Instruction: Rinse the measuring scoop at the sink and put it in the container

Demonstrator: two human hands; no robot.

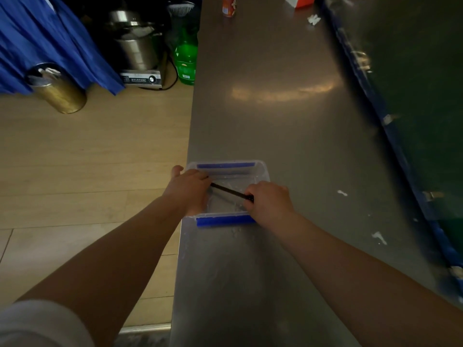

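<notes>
Steel counter: both hands grip thin black scoop over clear blue-edged container.

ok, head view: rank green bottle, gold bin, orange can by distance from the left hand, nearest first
From the left hand at the clear container:
1. Green bottle, on the floor by the counter's left edge.
2. Gold bin, on the floor far left.
3. Orange can, on the counter's far end.
</notes>
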